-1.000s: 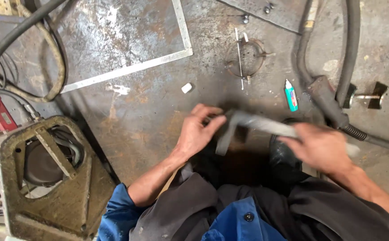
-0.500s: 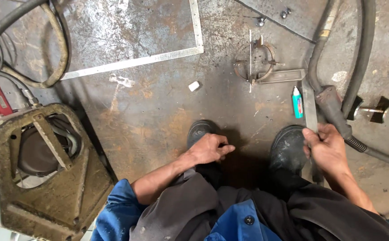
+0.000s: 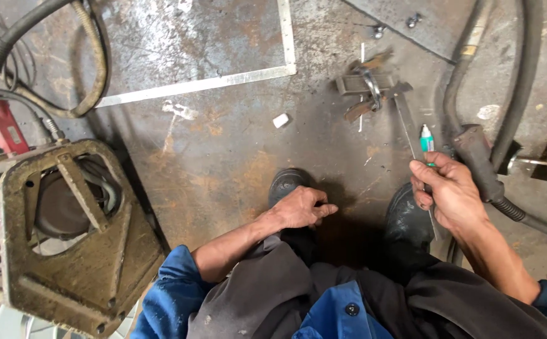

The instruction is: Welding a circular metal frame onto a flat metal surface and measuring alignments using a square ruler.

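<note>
Gripping thin flat metal strip (image 3: 411, 129) w/ curled right hand (image 3: 450, 191), strip running toward 12; left hand (image 3: 298, 208) loosely fisted, empty, resting on knee.

1. The right hand (image 3: 452, 191) covers the lower part of a flat metal strip (image 3: 406, 122); whether its grip closes around the strip cannot be told.
2. A green-tipped marker (image 3: 426, 138) is partly hidden behind the right fingers.
3. The left hand (image 3: 298, 208) hides part of the left boot (image 3: 284, 183).
4. The metal frame (image 3: 73, 251) is cut off at the bottom and left edges.
5. The hoses (image 3: 524, 75) run out past the top edge.
6. Small parts of the clamp (image 3: 367, 88) are too small to tell.
</note>
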